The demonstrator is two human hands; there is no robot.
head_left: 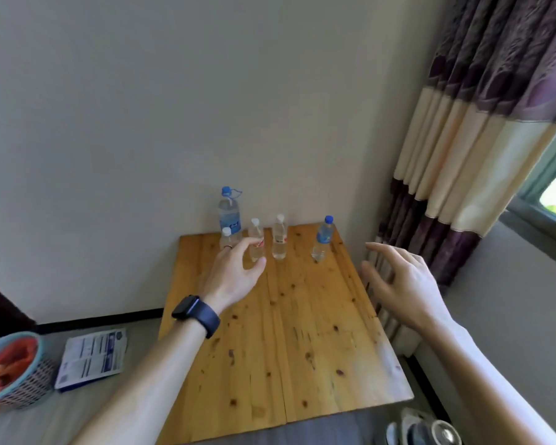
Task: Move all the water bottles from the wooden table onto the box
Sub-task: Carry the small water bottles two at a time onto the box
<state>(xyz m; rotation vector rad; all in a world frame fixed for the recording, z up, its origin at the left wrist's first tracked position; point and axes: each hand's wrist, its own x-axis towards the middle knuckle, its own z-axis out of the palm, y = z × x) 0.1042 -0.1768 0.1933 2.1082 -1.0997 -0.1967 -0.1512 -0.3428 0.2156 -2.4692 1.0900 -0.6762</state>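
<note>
A grey wall stands behind a wooden table (302,332), with a curtain (463,139) at the right. Five bottles (279,237) stand upright in a row at the table's far edge, near the wall, the tall bottle (229,210) at the left. The left hand (235,271) has its fingers (251,243) wide and curved before one small bottle (256,231); I cannot tell whether they touch it. The right hand (398,277) hovers over the table's right edge, fingers spread, holding nothing.
</note>
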